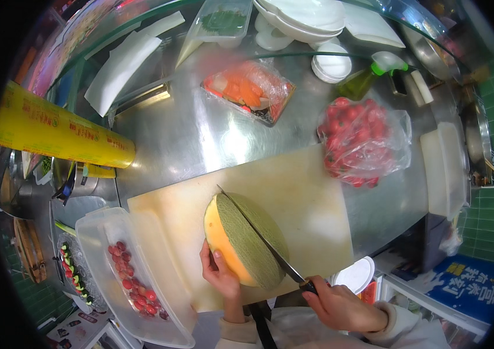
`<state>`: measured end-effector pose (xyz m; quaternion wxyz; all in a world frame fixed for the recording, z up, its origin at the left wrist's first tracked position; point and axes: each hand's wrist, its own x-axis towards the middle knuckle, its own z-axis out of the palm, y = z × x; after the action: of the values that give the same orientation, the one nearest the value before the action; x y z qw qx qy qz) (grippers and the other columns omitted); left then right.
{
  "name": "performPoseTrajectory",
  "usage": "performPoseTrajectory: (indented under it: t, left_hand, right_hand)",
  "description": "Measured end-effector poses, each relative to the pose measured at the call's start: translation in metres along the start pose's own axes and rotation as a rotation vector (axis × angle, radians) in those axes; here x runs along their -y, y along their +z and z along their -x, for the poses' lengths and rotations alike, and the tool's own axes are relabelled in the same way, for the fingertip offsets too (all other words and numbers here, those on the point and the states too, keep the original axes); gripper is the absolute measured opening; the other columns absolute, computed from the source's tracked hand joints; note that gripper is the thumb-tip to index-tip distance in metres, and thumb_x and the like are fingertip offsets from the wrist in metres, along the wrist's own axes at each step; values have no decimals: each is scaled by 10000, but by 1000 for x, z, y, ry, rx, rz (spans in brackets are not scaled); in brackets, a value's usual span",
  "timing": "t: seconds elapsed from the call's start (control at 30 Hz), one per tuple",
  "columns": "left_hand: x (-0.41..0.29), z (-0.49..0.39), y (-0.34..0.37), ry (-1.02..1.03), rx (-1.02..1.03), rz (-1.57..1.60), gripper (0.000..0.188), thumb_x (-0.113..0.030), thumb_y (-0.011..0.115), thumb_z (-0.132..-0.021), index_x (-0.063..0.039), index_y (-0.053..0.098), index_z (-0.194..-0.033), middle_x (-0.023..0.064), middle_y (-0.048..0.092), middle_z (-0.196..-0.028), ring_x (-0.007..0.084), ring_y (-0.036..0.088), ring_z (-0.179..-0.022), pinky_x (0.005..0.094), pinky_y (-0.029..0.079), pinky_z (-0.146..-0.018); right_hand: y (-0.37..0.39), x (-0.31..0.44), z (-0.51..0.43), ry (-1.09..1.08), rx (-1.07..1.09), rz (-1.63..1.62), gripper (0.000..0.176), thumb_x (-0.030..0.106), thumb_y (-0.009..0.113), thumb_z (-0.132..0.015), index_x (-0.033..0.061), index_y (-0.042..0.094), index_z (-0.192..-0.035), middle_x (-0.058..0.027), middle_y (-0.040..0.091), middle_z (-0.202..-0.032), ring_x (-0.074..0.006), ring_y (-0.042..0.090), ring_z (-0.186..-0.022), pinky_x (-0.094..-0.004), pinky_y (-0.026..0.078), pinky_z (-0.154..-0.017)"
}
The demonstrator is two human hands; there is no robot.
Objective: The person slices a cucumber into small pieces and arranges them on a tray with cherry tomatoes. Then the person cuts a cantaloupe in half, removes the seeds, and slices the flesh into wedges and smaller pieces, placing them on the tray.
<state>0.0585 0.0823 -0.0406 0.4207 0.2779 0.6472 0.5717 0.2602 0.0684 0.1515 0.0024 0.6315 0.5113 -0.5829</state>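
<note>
A netted cantaloupe piece [247, 237] rests on the cream cutting board [316, 209], its orange cut face turned to the left. My left hand [223, 270] steadies it at the lower left, with the thumb against the orange flesh. In my right hand [338, 303] is the black handle of a long kitchen knife [286, 264]. The blade runs diagonally across the green rind, its tip showing past the melon's far end. How deep the edge sits in the rind I cannot tell.
Left of the board stands a clear plastic tub [142, 270] with red grapes. A bag of cherry tomatoes [356, 139] overlaps the board's far right corner. Beyond lie a wrapped salmon tray [247, 91], a yellow film roll [64, 126], a green spray bottle [360, 80] and white bowls [332, 65].
</note>
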Motion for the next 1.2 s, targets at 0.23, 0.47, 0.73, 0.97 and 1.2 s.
performPoseTrajectory:
  t: [0.23, 0.47, 0.73, 0.97, 1.2]
  left_hand:
    - [-5, -3, 2, 41, -6, -51, 342, -95, 464, -999, 78, 489, -1294, 113, 572, -1184, 165, 548, -1039, 292, 433, -928]
    - [-4, -8, 7, 54, -35, -99, 338, -99, 473, -998, 81, 500, -1283, 111, 561, -1185, 163, 541, -1042, 291, 428, -932]
    - [-9, -11, 14, 12, -11, -40, 358, -106, 466, -1002, 81, 476, -1307, 141, 551, -1231, 171, 542, -1077, 301, 428, -953]
    - [-11, -2, 25, 46, -25, -12, 415, -111, 415, -1014, 47, 371, -1395, 170, 509, -1314, 203, 527, -1145, 319, 419, -987]
    - [-9, 7, 25, 24, -42, 32, 423, -155, 404, -1024, 2, 362, -1415, 139, 489, -1346, 210, 517, -1172, 338, 423, -997]
  right_hand:
    - [6, -13, -8, 6, 76, 93, 294, 206, 503, -976, 9, 401, -1169, -258, 573, -659, -453, 553, -517, -488, 415, -447]
    - [21, -24, -1, 75, 56, 3, 316, 201, 489, -980, 11, 392, -1213, -277, 586, -734, -452, 572, -573, -489, 425, -482]
    - [1, -59, 77, 98, 31, 48, 359, 266, 499, -968, 13, 502, -1223, -104, 617, -691, -277, 621, -594, -354, 483, -571]
    - [-10, -132, 51, -114, -575, 184, 338, 182, 630, -884, 23, 537, -1167, -173, 628, -711, -365, 632, -589, -406, 480, -502]
    - [5, -165, -86, -192, -846, 515, 406, 187, 699, -806, -9, 543, -1125, -182, 581, -922, -364, 563, -847, -447, 469, -726]
